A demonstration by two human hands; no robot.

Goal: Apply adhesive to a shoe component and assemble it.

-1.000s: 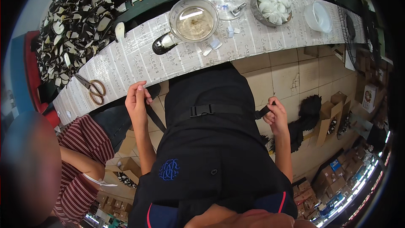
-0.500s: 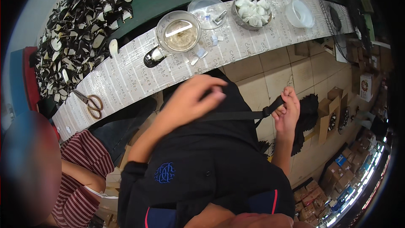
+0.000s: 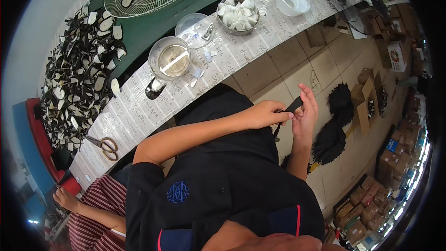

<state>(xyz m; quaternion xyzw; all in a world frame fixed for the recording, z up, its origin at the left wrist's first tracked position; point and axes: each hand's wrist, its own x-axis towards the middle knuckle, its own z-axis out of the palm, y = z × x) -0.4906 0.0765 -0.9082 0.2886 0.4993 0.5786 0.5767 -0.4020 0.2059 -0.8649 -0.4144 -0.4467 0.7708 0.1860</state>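
Observation:
A black strap (image 3: pixel 295 104) is held up between my two hands, over the right side of my lap. My left hand (image 3: pixel 269 115) reaches across from the left, thumb and fingers pinched on the strap. My right hand (image 3: pixel 304 114) meets it there, fingertips raised and partly spread, with the strap running across its fingers and thumb. A short length of the strap hangs below my left fingers. Exactly how the right thumb grips is partly hidden.
A paper-covered bench holds a clear tub of liquid (image 3: pixel 174 60), a bowl of white bundles (image 3: pixel 238 16), an empty-looking plastic tub (image 3: pixel 292 1) and scissors (image 3: pixel 108 148). Black-and-pale shoe pieces (image 3: pixel 79 79) are heaped beyond. A co-worker's hand (image 3: pixel 66 200) is at left; cartons (image 3: pixel 364 95) stand right.
My left hand has moved right, from over my lap to the strap beside my right hand. My right fingers have opened somewhat. The view has shifted, and the co-worker's hand has appeared.

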